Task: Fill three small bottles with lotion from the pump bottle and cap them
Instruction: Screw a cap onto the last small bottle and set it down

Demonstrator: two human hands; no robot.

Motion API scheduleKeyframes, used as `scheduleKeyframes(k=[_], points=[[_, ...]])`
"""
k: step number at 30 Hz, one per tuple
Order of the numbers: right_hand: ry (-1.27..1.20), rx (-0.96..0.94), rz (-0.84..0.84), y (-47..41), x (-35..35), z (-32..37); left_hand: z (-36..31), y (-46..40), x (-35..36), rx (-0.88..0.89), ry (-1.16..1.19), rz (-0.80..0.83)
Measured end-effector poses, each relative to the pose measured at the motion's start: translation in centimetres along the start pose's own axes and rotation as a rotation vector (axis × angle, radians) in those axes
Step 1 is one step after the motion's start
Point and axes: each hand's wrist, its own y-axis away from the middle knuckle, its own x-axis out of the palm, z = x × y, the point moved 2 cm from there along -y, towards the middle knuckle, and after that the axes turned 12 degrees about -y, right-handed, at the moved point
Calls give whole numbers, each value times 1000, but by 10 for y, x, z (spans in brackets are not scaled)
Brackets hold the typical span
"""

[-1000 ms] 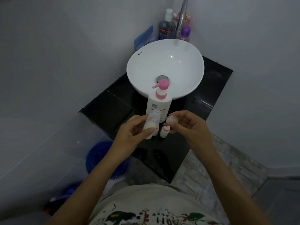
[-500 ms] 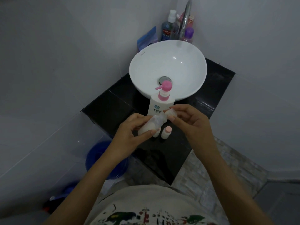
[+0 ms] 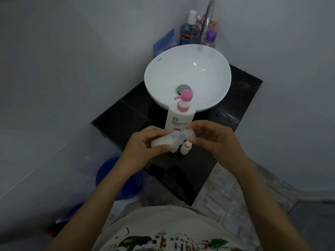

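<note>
Your left hand (image 3: 145, 144) had its fingers (image 3: 167, 148) curled around a small bottle (image 3: 164, 141), thumb pressed along its near side, so the bottle lay almost on its side: its long axis ran left to right, base toward your left wrist and mouth pointing right and slightly up, toward your other hand. Your right hand (image 3: 215, 138) pinched a translucent cap (image 3: 190, 133) between thumb and forefinger, the remaining fingers loosely bent behind it, and the cap sat right at the bottle's mouth; whether it was already seated on the neck could not be told. Just below your fingertips, two more small bottles stood upright on the black counter (image 3: 126, 116): one with a pink cap (image 3: 185, 149), and another (image 3: 174, 149) to its left, mostly hidden beneath your left fingers. Directly beyond your knuckles stood the pump bottle (image 3: 179, 118), upright, its pink pump head (image 3: 185, 95) with the nozzle pointing left. Behind that sat the white basin (image 3: 187, 78) under a curved tap (image 3: 206, 20), with a mouthwash bottle (image 3: 188, 31) and other toiletries in the far corner.
</note>
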Motion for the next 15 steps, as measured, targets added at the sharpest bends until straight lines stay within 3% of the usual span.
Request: scheduleKeyframes(k=[5, 12, 15], points=[[97, -9, 30, 2, -6, 1, 2, -4, -5, -4, -15, 72], [281, 148, -107, -1, -1, -8, 4, -7, 1, -25, -6, 93], [225, 164, -87, 1, -6, -5, 2, -6, 2, -29, 52, 82]])
